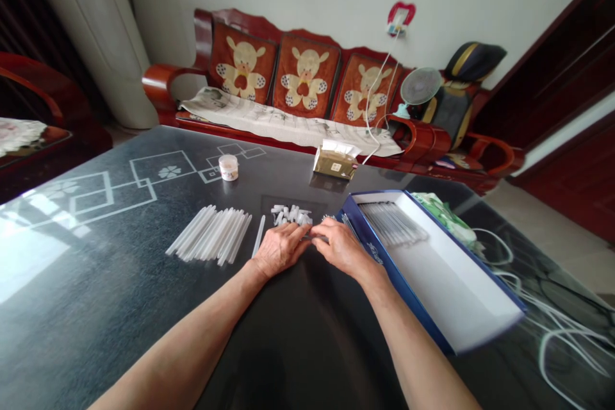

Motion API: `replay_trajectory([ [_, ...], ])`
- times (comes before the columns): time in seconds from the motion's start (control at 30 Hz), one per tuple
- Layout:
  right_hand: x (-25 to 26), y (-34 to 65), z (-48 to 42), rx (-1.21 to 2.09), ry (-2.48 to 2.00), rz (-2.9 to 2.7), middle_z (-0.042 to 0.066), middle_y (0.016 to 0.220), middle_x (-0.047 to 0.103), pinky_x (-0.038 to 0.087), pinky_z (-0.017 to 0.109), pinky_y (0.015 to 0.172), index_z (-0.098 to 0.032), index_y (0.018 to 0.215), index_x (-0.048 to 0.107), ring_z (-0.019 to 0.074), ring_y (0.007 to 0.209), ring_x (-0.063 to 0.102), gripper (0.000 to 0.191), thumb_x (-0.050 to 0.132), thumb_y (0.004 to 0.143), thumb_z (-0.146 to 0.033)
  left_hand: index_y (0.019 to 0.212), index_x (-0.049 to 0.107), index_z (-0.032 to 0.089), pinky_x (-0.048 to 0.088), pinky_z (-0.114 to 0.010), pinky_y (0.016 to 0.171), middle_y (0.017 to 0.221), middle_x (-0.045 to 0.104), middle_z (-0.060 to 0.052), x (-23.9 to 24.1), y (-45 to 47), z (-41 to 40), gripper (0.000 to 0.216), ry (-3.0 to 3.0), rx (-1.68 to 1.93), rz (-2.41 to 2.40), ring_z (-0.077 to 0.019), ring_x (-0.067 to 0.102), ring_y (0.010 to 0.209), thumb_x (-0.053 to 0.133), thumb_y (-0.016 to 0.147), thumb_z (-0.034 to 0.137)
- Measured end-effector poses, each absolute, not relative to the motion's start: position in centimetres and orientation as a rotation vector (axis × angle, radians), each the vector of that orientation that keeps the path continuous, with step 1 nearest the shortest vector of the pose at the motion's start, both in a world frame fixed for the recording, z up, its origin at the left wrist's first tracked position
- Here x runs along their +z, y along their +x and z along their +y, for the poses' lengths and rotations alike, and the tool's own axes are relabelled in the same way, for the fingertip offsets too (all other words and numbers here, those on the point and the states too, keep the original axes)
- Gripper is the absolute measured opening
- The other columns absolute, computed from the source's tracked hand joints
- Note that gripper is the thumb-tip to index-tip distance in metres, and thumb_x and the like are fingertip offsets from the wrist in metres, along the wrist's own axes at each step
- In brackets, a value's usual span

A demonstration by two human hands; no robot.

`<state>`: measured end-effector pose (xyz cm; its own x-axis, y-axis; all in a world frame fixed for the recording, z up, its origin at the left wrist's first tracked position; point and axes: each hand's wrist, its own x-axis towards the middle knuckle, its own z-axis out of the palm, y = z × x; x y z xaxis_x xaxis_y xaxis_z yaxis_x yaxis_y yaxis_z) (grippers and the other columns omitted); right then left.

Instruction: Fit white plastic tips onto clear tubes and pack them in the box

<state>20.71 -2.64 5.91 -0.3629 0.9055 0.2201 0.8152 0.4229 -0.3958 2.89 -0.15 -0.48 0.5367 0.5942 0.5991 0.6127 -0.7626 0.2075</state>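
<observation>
My left hand (282, 247) and my right hand (340, 247) meet at the fingertips low over the dark table. The fingers of both are pinched together, and what they hold is too small and covered to make out. Just beyond my left fingers lies a heap of small white plastic pieces (291, 213). One translucent white tube (259, 236) rests alone beside my left wrist, and a row of similar tubes (211, 234) lies farther left. Close past my right fingers, thin pointed pieces (328, 218) show partly beside the box.
At the right stands a blue open box (461, 288) with white inside, holding many thin clear sticks (391, 224). Behind are a small round tub (229, 168) and a tissue pack (335, 162). A green-white bag (444, 218) and white cables (552, 317) lie right of the box.
</observation>
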Motion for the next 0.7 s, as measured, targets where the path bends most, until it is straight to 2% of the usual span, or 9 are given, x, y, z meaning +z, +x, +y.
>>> replay_trajectory([
  [0.07,6.7,21.0,-3.2,0.25,-1.513,-2.347,0.005,0.085,0.062,0.045,0.026,0.075,-0.019,0.089,0.07,0.0157,0.079,0.061,0.018,0.055,0.082,-0.011,0.124,0.053,0.016,0.051,-0.029,0.073,0.088,0.065,-0.006,-0.4,2.9,-0.1,0.036,-2.731,-1.108,-0.987,-0.0179,0.063,0.08,0.043,0.097,0.036],
  [0.13,7.7,22.1,-3.7,0.215,-1.579,-2.327,0.005,0.089,0.062,0.045,0.026,0.076,-0.019,0.091,0.07,0.0156,0.08,0.061,0.017,0.056,0.083,-0.013,0.13,0.049,0.015,0.051,-0.033,0.083,0.103,0.065,-0.01,-0.2,2.9,-0.1,0.041,-2.677,-1.2,-0.957,-0.021,0.062,0.093,0.047,0.094,0.036],
  [0.2,8.9,24.3,-3.8,0.182,-1.656,-2.223,0.005,0.089,0.063,0.046,0.026,0.075,-0.019,0.09,0.07,0.0151,0.079,0.061,0.016,0.055,0.082,-0.016,0.136,0.043,0.015,0.048,-0.039,0.091,0.119,0.059,-0.014,0.0,2.8,-0.1,0.048,-2.562,-1.31,-1.005,-0.0249,0.058,0.107,0.051,0.092,0.034],
  [0.27,9.8,27.4,-3.3,0.119,-1.767,-2.048,0.004,0.087,0.065,0.047,0.026,0.074,-0.02,0.09,0.071,0.0151,0.077,0.062,0.018,0.055,0.082,-0.02,0.138,0.04,0.015,0.047,-0.041,0.094,0.124,0.056,-0.016,0.1,2.8,0.1,0.05,-2.455,-1.389,-1.069,-0.0264,0.055,0.111,0.05,0.091,0.029],
  [0.37,10.1,32.1,-1.8,0.005,-2.036,-1.811,0.005,0.087,0.07,0.047,0.028,0.075,-0.02,0.092,0.073,0.0174,0.078,0.064,0.021,0.058,0.078,-0.025,0.138,0.04,0.016,0.048,-0.041,0.091,0.122,0.057,-0.015,-0.2,2.8,0.3,0.048,-2.398,-1.419,-1.097,-0.0256,0.055,0.108,0.047,0.091,0.021],
  [0.53,8.0,36.3,0.5,0.101,-2.397,-1.567,0.01,0.082,0.074,0.046,0.028,0.069,-0.014,0.088,0.077,0.0218,0.077,0.067,0.024,0.061,0.072,-0.023,0.133,0.045,0.015,0.049,-0.038,0.085,0.116,0.06,-0.014,-0.7,2.8,0.6,0.043,-2.392,-1.393,-1.067,-0.0229,0.057,0.099,0.045,0.09,0.015],
  [0.7,5.9,36.5,1.3,0.178,-2.528,-1.514,0.004,0.084,0.076,0.047,0.024,0.066,-0.021,0.084,0.079,0.0192,0.074,0.068,0.022,0.061,0.07,-0.025,0.123,0.053,0.016,0.05,-0.032,0.078,0.096,0.064,-0.009,-0.8,2.8,0.5,0.034,-2.407,-1.379,-1.041,-0.0189,0.059,0.085,0.043,0.09,0.013],
])
